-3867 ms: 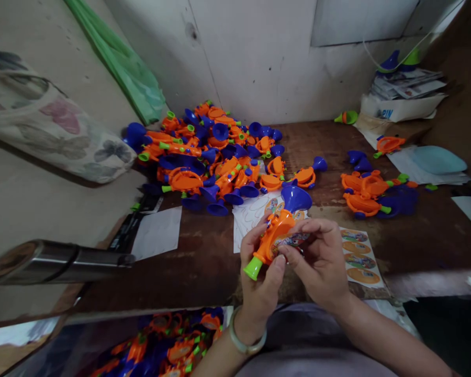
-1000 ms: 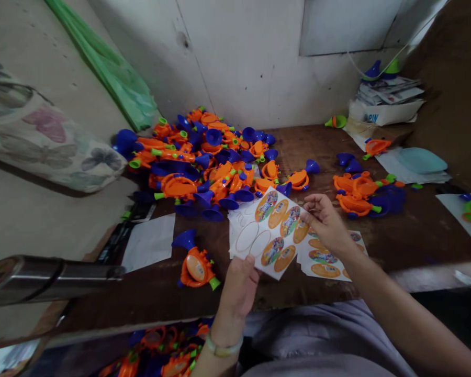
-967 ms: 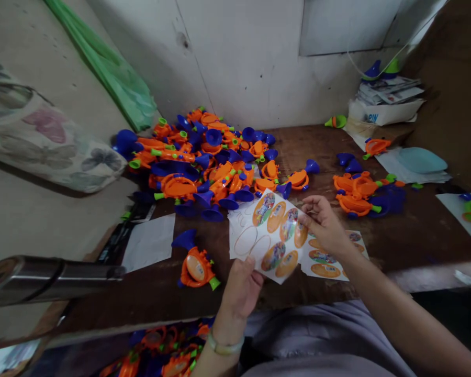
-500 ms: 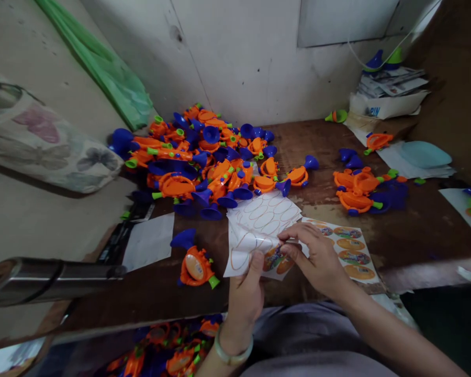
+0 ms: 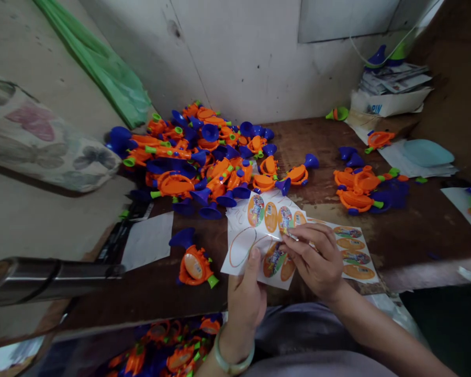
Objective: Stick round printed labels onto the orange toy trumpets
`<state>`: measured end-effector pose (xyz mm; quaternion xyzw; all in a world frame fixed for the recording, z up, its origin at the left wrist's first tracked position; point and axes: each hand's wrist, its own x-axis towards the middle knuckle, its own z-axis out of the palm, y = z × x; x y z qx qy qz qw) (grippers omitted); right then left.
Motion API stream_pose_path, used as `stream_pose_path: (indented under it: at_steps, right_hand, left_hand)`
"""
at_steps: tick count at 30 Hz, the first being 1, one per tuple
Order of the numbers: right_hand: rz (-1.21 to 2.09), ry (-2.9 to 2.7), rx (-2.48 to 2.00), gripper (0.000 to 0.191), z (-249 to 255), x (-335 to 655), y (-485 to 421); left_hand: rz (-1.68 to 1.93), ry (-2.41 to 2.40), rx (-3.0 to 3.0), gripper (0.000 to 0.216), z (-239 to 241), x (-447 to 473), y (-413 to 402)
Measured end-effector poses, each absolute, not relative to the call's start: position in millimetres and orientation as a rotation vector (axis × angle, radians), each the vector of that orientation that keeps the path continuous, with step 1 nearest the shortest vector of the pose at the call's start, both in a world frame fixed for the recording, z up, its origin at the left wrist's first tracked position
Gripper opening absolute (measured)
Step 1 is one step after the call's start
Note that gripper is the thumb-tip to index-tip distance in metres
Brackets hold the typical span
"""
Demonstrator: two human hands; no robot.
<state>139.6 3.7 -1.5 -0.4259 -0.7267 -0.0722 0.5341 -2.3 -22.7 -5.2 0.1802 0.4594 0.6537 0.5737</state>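
Observation:
A white sticker sheet (image 5: 235,264) with orange, picture-printed oval stickers is bent across its middle in front of me. One oval at its left is bare backing. My left hand (image 5: 246,293) grips its lower edge, thumb on top and fingers underneath. At the right side of the bend, the fingertips of my right hand (image 5: 314,256) pinch the sheet by a printed oval; whether a sticker edge is lifted there I cannot tell. Left of the sheet lies an orange toy trumpet (image 5: 194,264) with a blue bell, a green mouthpiece and an oval sticker on its side.
Many toy trumpets (image 5: 176,186) are heaped at the back left, with a smaller group (image 5: 357,188) at the right. Used backing sheets (image 5: 235,214) lie beneath my sheet; another printed sheet (image 5: 355,254) is at its right. A steel flask (image 5: 55,280) juts in from the left.
The curled upper part of the sheet has opened out, showing a row of printed ovals. My right hand has shifted slightly right and keeps its pinch; the left hand has barely moved.

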Motion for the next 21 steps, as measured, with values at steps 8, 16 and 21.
stream_pose_path:
  at_steps: [8, 16, 21]
  right_hand:
    - [-0.155, -1.794, -0.898, 0.025, 1.2, 142.8, 6.6]
    - [-0.179, -1.819, -0.873, 0.019, -0.9, 142.0, 8.8]
    - [-0.245, -1.847, -0.820, 0.022, -7.4, 143.7, 10.8]
  left_hand:
    - [1.577, 1.136, 0.463, 0.050, 0.0, -2.9, -21.2]
    - [1.583, 1.124, 0.427, 0.056, 3.7, -1.3, -13.8]
    - [1.597, 1.172, 0.373, 0.057, 12.1, -0.7, -9.0]
